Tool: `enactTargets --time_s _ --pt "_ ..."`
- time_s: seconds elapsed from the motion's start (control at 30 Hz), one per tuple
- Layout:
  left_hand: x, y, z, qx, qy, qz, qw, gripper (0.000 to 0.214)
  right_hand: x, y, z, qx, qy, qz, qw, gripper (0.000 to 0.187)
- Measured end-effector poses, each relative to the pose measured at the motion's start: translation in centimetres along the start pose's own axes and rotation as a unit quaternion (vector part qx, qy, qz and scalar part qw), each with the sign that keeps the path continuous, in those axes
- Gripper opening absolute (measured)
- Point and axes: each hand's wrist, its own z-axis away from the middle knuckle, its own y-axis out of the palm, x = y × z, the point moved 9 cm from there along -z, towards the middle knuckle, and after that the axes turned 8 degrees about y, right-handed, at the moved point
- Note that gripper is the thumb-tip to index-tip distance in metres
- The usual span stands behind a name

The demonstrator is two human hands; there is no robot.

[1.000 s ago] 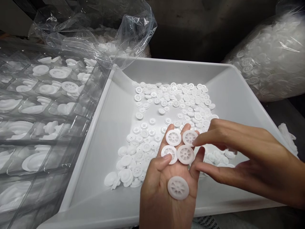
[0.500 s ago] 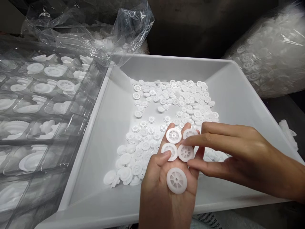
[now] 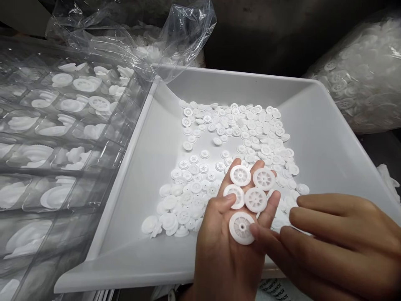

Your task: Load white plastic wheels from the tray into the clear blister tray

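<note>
My left hand (image 3: pixel 224 259) lies palm up over the near edge of the white tray (image 3: pixel 134 175). Several white spoked plastic wheels (image 3: pixel 256 199) rest on its fingers, and its thumb presses on one of them. A larger wheel (image 3: pixel 240 227) sits lower on the palm. My right hand (image 3: pixel 332 246) comes in from the right with its fingers stretched out, and one fingertip touches the right edge of that larger wheel. Many more small white wheels (image 3: pixel 238 129) lie scattered across the tray floor beyond my hands.
Clear compartment trays (image 3: pixel 62 138) holding white plastic parts fill the left side, butting against the tray. A crumpled clear bag (image 3: pixel 140 42) lies behind them. A clear bag full of white wheels (image 3: pixel 363 79) sits at the right. Printed paper (image 3: pixel 272 288) shows under the tray's front edge.
My right hand has dropped from the upper wheels on my left fingers to the larger wheel on the palm. That wheel has shifted up towards the fingers. The view has moved slightly.
</note>
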Motion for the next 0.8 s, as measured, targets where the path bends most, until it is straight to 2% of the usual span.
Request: enactTargets --time_s 0.13,0.3,0.63,0.8 --pt "-0.2 0.2 0.2 0.011 0.007 0.049 0.999 0.059 0.4 0.4 0.8 0.003 -0.023 0.042 0.999 0.018" --pt "-0.3 0.2 0.1 0.0 0.02 0.04 0.999 0.052 1.4 0.7 1.6 -0.009 -0.065 0.095 0.993 0.014" --pt "-0.5 0.4 0.3 0.01 0.028 0.031 0.999 0.049 1.5 0.5 1.5 -0.023 -0.059 0.101 0.993 0.025" --pt "-0.4 0.3 0.5 -0.001 0.003 0.02 1.0 0.055 1.5 0.8 1.7 -0.017 -0.067 0.128 0.989 0.023"
